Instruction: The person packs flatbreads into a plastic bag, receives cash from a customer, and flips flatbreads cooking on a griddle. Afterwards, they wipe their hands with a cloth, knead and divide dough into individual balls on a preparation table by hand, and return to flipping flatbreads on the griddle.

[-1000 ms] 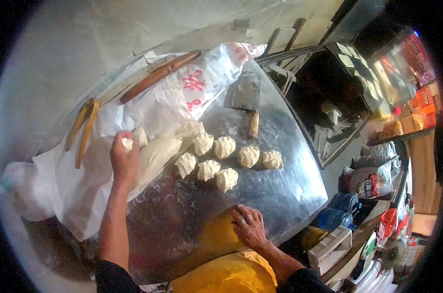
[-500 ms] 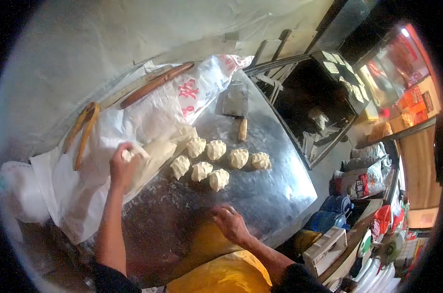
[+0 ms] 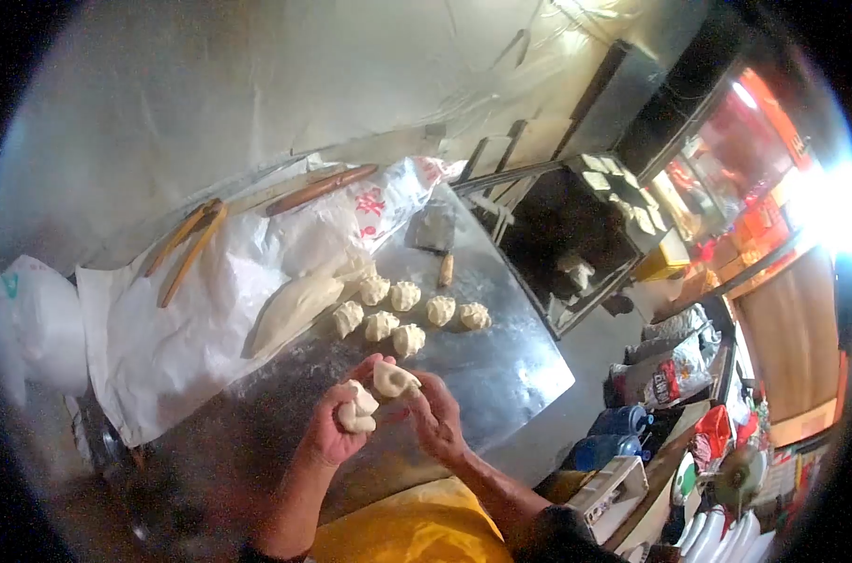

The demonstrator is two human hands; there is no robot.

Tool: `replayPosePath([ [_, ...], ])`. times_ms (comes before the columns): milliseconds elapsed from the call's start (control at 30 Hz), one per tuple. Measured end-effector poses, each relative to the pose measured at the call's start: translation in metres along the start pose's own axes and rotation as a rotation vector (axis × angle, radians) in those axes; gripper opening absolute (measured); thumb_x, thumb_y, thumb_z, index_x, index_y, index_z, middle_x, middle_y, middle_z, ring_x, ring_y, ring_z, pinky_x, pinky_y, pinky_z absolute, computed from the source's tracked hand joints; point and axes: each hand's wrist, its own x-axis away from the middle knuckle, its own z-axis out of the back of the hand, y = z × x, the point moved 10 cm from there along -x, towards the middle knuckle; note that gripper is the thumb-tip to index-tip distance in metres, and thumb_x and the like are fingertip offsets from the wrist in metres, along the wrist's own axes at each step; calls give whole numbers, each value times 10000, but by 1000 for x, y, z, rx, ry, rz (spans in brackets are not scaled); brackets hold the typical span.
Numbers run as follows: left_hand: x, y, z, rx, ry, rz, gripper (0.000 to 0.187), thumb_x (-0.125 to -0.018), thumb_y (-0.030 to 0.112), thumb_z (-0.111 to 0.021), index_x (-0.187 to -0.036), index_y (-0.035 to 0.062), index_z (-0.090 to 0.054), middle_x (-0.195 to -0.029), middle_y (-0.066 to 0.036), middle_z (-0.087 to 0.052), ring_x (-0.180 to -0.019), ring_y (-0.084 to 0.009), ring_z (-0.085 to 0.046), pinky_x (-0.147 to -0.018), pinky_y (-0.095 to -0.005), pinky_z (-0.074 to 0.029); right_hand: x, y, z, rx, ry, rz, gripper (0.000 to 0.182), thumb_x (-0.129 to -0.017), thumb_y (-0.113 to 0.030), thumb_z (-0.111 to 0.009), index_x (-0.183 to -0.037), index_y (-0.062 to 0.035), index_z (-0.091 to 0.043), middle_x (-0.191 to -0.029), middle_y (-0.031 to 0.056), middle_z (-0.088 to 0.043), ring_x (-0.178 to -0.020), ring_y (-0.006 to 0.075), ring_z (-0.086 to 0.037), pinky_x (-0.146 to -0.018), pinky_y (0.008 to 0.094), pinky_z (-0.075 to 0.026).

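Close over the metal tabletop point(image 3: 468, 375), my two hands are together on pale, soft dough. My left hand point(image 3: 327, 436) is closed around a lump of dough point(image 3: 356, 410) that bulges past its fingers. Pinched in my right hand point(image 3: 437, 424) is the end of a dough piece point(image 3: 395, 379), right beside that lump. Several knobbly dough balls point(image 3: 408, 340) lie in loose rows just beyond my hands. Left of them, a long mass of dough point(image 3: 299, 302) shows from under a white plastic sheet point(image 3: 224, 286).
A wide-bladed scraper with a wooden handle point(image 3: 446, 270) lies past the balls. On the sheet rest a wooden rolling pin point(image 3: 321, 190) and wooden tongs point(image 3: 193, 246). A dark open box point(image 3: 571, 239) borders the table's right side. Blue water jugs point(image 3: 609, 441) stand lower right.
My left hand has come from the dough mass on the left to the middle, bringing dough. My right hand has risen to meet it and now grips dough. The view has shifted slightly.
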Motion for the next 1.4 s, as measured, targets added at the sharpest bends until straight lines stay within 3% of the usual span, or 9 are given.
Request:
replayPosePath([
  [400,32,-34,-11,-303,-8,24,440,-877,227,-570,-1259,12,-532,-1209,-144,-613,-1095,-246,-597,-923,-330,-502,57,-6,18,-6,124,-128,217,-933,-112,-586,-1135,-40,-559,-1199,167,-556,-1118,320,-573,-918,400,-491],
  [567,22,-25,-11,-478,113,-100,248,-876,155,-613,-1092,37,-584,-1089,-116,-652,-970,-213,-622,-836,-315,-518,70,-56,-8,828,84,584,285,-883,-129,-647,-1151,-72,-570,-1260,153,-555,-1113,335,-581,-912,410,-503],
  [767,10,-14,70,-896,273,-48,180,-808,126,-715,-919,61,-589,-938,-81,-648,-809,-208,-621,-710,-326,-492,67,-21,5,354,-37,102,418,-844,-143,-696,-1234,-119,-550,-1334,135,-495,-1103,330,-581,-887,404,-523],
  [867,33,27,59,-1730,168,-527,181,-786,188,-728,-802,70,-592,-710,-83,-577,-619,-248,-571,-600,-404,-459,85,-25,16,542,0,139,530,-820,-155,-724,-1300,-149,-502,-1356,128,-457,-1088,328,-583,-877,395,-529],
  [1067,112,-15,101,-2610,-118,-316,259,-815,298,-681,-905,65,-615,-914,-114,-569,-905,-347,-551,-806,-535,-405,94,80,100,830,164,-18,583,-843,-283,-705,-1356,-153,-460,-1373,149,-435,-1142,367,-535,-947,435,-486],
  [1133,129,-14,86,-2552,-13,-324,744,-857,434,-664,-1444,85,-369,-1334,-178,-502,-1206,-394,-484,-1014,-522,-394,92,91,120,962,241,-104,577,-861,-337,-673,-1361,-147,-456,-1392,153,-423,-1202,373,-482,-997,469,-425],
  [1200,126,-18,132,-2483,115,-549,762,-842,508,-675,-1417,78,-420,-1329,-166,-511,-1238,-372,-465,-1037,-511,-376,90,103,130,1093,308,-183,578,-880,-391,-640,-1367,-142,-453,-1411,158,-412,-1262,379,-428,-1047,503,-364],
  [1267,99,0,160,-2336,507,-166,461,-809,447,-672,-1048,60,-599,-1069,-145,-550,-1083,-368,-501,-947,-593,-333,82,115,136,1174,329,-207,618,-937,-489,-519,-1406,-97,-429,-1454,180,-386,-1343,367,-338,-1098,539,-239],
  [1400,29,25,120,-2496,435,-228,687,-826,514,-645,-1320,63,-489,-1368,-171,-449,-1322,-397,-362,-1070,-601,-237,70,105,120,1289,282,-186,639,-902,-433,-580,-1427,-115,-404,-1456,171,-371,-1357,358,-314,-1113,524,-203],
])
